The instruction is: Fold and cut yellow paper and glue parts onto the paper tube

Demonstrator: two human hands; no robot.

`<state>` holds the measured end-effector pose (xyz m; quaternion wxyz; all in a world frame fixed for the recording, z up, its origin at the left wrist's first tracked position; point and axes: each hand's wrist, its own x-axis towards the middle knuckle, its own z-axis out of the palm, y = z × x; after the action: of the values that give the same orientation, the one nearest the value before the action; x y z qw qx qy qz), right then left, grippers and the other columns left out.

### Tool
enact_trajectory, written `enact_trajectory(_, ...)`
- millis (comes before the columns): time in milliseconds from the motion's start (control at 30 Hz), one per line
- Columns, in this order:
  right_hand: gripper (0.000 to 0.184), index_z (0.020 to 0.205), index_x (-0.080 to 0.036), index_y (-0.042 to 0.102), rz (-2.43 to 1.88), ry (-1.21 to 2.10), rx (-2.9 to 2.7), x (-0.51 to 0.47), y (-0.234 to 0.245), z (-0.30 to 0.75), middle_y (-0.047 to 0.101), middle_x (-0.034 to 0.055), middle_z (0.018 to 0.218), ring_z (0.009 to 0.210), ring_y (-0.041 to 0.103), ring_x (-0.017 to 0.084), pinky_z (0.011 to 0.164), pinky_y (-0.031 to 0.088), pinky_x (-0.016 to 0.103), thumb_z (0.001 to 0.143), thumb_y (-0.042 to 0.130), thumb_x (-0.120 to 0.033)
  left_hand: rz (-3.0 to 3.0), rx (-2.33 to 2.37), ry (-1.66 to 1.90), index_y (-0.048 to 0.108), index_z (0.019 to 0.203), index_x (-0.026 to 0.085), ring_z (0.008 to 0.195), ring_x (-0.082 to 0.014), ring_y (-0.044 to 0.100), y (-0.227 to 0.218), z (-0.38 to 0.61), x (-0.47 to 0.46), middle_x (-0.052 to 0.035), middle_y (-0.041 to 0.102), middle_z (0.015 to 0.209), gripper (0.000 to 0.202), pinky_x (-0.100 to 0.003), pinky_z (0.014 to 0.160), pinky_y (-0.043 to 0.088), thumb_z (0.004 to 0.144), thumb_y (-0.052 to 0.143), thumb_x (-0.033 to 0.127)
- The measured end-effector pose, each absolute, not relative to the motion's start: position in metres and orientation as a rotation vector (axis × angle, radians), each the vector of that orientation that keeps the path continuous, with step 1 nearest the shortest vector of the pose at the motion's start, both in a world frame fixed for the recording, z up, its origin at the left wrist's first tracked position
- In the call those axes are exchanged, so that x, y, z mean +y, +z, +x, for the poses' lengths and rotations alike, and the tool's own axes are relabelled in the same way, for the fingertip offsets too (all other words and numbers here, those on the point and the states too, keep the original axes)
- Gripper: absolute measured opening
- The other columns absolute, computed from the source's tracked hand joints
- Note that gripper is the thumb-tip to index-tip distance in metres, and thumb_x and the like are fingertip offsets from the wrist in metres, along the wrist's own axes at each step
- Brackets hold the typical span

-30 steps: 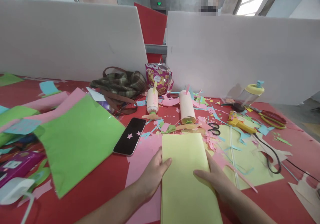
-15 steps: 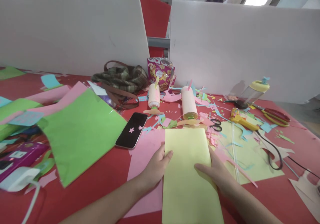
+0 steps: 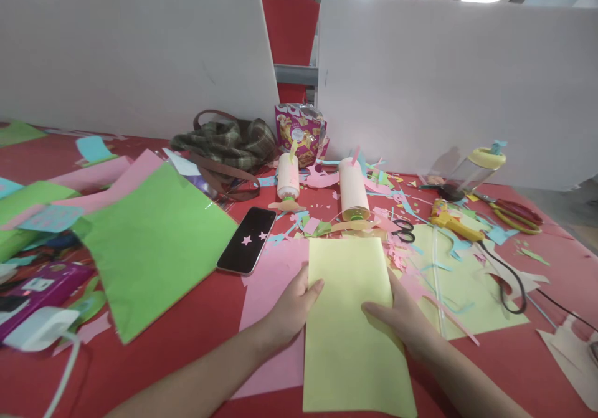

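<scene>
Pale yellow paper (image 3: 348, 337), longer than it is wide, is held up in front of me by both hands. My left hand (image 3: 292, 303) grips its left edge, the thumb over the front and the other fingers hidden behind. On the opposite edge my right hand (image 3: 404, 315) is closed in the same way, its thumb lying farther in on the sheet. Under the held paper, pink paper (image 3: 275, 318) lies on the red table. A phone (image 3: 247, 241) with two small pink paper stars on its screen rests left of the paper.
Beyond the paper are two cream paper cylinders (image 3: 354, 190) and scissors (image 3: 404, 231) among scraps. A yellow glue gun (image 3: 453, 223) with a cable, red-handled shears (image 3: 516, 214) and a clear jar (image 3: 474, 172) are at right. Green paper (image 3: 159, 250) and a plaid bag (image 3: 228, 144) are left.
The paper sits slightly higher in view, its lower edge now visible. The rest of the scene has shifted a little with the camera; both hands keep their hold.
</scene>
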<state>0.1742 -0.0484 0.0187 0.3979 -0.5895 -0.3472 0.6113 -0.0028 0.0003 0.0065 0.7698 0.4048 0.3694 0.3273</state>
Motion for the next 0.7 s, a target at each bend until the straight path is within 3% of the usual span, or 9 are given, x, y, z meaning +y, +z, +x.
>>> enact_trajectory(267,0.057,0.113,-0.024,0.033,-1.558,1.454,-0.958,-0.047,0.008,0.177,0.061,0.0049,0.097,0.082,0.060,0.024,0.068,0.050,0.039,0.062,0.057,-0.013,0.961,0.826,0.746,0.039,0.116,0.017,0.107,-0.0251,0.047,0.009,-0.003,0.000,-0.0115,0.055,0.112,0.047,-0.037,0.088,0.037,0.073,0.055,0.026)
enact_trajectory(400,0.056,0.112,-0.023,0.034,-1.558,1.447,-0.952,-0.047,0.009,0.178,0.061,0.0051,0.097,0.082,0.061,0.024,0.069,0.050,0.040,0.062,0.058,-0.014,0.924,0.810,0.734,0.040,0.115,0.017,0.104,-0.0251,0.049,0.008,-0.003,0.000,-0.0115,0.054,0.113,0.043,-0.037,0.086,0.039,0.074,0.053,0.025)
enact_trajectory(700,0.033,0.093,-0.018,0.051,-1.454,1.593,-0.903,-0.044,0.015,0.184,0.065,0.0069,0.092,0.082,0.062,0.026,0.069,0.051,0.039,0.062,0.062,-0.022,0.909,0.749,0.678,0.033,0.122,0.020,0.099,-0.0256,0.053,0.010,-0.010,0.013,-0.0108,0.053,0.116,0.054,-0.036,0.078,0.044,0.074,0.055,0.026)
